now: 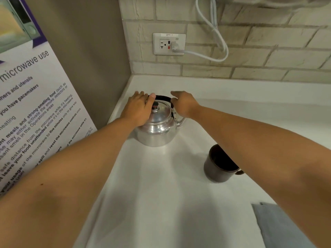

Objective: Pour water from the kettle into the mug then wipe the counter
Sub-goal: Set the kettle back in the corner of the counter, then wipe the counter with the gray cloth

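Both my hands at the one kettle (156, 127), centre frame.
My left hand (137, 109) grips its black handle (163, 98); my right hand (183, 104) rests open by the spout. One dark mug (219, 164) and one grey cloth (281, 226) sit lower right on the worktop (161, 185).

White counter (161, 194) running into far-left corner. Shiny metal kettle (155, 129) sitting far left, near corner. Dark brown mug (219, 167) standing nearer, to right. Grey-blue cloth (279, 228) lying at near-right edge.
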Demonstrator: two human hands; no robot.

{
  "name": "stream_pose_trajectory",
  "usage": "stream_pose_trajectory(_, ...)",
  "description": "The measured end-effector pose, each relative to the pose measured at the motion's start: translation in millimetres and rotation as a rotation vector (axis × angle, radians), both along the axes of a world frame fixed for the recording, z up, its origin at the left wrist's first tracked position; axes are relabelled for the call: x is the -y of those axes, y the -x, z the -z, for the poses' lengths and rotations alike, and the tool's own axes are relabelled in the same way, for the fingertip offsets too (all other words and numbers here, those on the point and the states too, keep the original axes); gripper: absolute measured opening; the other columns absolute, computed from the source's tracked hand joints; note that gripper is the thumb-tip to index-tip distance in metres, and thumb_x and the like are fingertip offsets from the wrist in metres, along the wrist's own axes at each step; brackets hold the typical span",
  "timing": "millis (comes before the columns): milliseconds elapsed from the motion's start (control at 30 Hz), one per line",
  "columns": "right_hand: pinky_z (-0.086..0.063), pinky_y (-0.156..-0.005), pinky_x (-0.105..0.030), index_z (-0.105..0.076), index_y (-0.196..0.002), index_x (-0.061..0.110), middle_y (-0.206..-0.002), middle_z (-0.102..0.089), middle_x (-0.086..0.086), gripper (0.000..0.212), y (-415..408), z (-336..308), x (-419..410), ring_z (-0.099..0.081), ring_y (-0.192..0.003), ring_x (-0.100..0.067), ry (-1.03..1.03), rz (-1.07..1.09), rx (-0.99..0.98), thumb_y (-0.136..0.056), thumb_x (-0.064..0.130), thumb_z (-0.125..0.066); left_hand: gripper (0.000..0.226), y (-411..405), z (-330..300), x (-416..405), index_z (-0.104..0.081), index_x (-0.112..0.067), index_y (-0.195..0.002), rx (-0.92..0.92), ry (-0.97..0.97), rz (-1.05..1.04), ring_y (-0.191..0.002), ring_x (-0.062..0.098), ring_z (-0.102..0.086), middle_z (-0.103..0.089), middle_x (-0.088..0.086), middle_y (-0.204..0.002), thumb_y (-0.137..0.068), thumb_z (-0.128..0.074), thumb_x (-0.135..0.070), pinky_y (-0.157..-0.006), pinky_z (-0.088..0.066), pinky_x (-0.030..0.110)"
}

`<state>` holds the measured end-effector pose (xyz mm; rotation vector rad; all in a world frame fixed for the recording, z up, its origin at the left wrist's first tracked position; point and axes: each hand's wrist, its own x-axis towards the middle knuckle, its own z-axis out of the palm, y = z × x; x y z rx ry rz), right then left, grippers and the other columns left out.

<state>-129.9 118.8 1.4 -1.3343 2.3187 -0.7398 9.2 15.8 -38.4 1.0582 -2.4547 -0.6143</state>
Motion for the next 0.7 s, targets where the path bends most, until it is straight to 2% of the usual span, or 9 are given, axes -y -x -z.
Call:
stream_pose_trajectory(67, -0.029, -0.106, -0.023, -0.042, -0.141, 0.009, -0.148, -0.042, -0.013, 0.044, -0.9, -14.8, -19.3, -0.04, -0.135, -0.027, 0.101, -0.031, -0.009, -0.097, 0.017, -0.041, 0.06, -2.7, -9.8, -9.4, -0.043, -0.005, -0.14, -0.088, 0.032, -0.023, -0.144, 0.028, -0.019, -0.033, 0.018, -0.152, -0.102, -0.02, -0.045, -0.117, -0.012, 0.04)
stream_pose_trajectory(200, -0.029, -0.092, -0.009, -0.058, -0.128, 0.019, -0.138, -0.051, -0.002, 0.035, -2.5, -40.2, -90.8, -0.047, -0.125, -0.013, 0.341, -0.033, -0.033, -0.094, 0.027, -0.05, 0.055, -15.0, -23.8, -55.4, -0.042, -0.006, -0.14, -0.32, 0.118, 0.015, -0.142, 0.026, -0.026, -0.038, 0.013, -0.15, -0.101, -0.029, -0.043, -0.116, -0.02, 0.039)
stream_pose_trajectory(267, -0.031, -0.085, 0.0, -0.062, -0.122, 0.023, -0.132, -0.054, 0.004, 0.031, -6.4, -43.1, -137.7, -0.048, -0.116, -0.003, 0.392, -0.033, -0.009, -0.093, 0.029, -0.052, 0.055, -25.0, -18.6, -88.7, -0.042, -0.007, -0.14, -0.343, 0.132, 0.058, -0.142, 0.023, -0.027, -0.039, 0.012, -0.15, -0.1, -0.032, -0.043, -0.115, -0.019, 0.031)
stream_pose_trajectory(333, -0.031, -0.088, 0.002, -0.064, -0.118, 0.024, -0.129, -0.056, 0.007, 0.029, -8.8, -38.6, -184.8, -0.049, -0.114, 0.0, 0.425, -0.02, -0.022, -0.092, 0.03, -0.052, 0.054, -33.5, -6.6, -125.7, -0.042, -0.008, -0.141, -0.334, 0.121, 0.109, -0.141, 0.02, -0.027, -0.038, 0.01, -0.15, -0.1, -0.034, -0.043, -0.113, -0.017, 0.025)
stream_pose_trajectory(433, -0.034, -0.096, -0.007, -0.065, -0.116, 0.025, -0.128, -0.059, 0.008, 0.027, -13.5, -13.2, -251.6, -0.051, -0.118, -0.003, 0.42, 0.045, -0.064, -0.093, 0.028, -0.051, 0.056, -49.7, 20.2, -182.5, -0.04, -0.011, -0.142, -0.243, 0.1, 0.15, -0.141, 0.015, -0.025, -0.037, 0.006, -0.152, -0.099, -0.035, -0.047, -0.116, -0.019, 0.032)
stream_pose_trajectory(500, -0.038, -0.1, -0.018, -0.063, -0.119, 0.024, -0.13, -0.059, 0.007, 0.028, -16.0, 15.5, -294.4, -0.05, -0.121, -0.008, 0.36, 0.094, -0.078, -0.094, 0.027, -0.05, 0.059, -61.9, 41.0, -216.8, -0.036, -0.012, -0.145, -0.161, 0.075, 0.18, -0.142, 0.014, -0.022, -0.033, 0.004, -0.154, -0.099, -0.034, -0.048, -0.116, -0.014, 0.03)
stream_pose_trajectory(633, -0.035, -0.109, -0.036, -0.056, -0.129, 0.023, -0.14, -0.053, 0.001, 0.035, -18.2, 75.9, -366.8, -0.043, -0.132, -0.02, 0.079, 0.157, -0.162, -0.097, 0.028, -0.044, 0.066, -84.1, 81.3, -264.9, -0.023, -0.013, -0.15, 0.083, 0.029, 0.235, -0.145, 0.016, -0.013, -0.021, 0.005, -0.158, -0.097, -0.027, -0.053, -0.117, -0.004, 0.029)
stream_pose_trajectory(700, -0.024, -0.116, -0.045, -0.043, -0.14, 0.024, -0.151, -0.041, -0.001, 0.044, -20.0, 98.0, -391.0, -0.031, -0.14, -0.026, -0.109, 0.115, -0.265, -0.098, 0.035, -0.038, 0.068, -89.6, 93.9, -276.0, -0.022, -0.011, -0.15, 0.174, 0.058, 0.231, -0.146, 0.018, -0.011, -0.018, 0.007, -0.159, -0.097, -0.026, -0.053, -0.116, 0.0, 0.028)
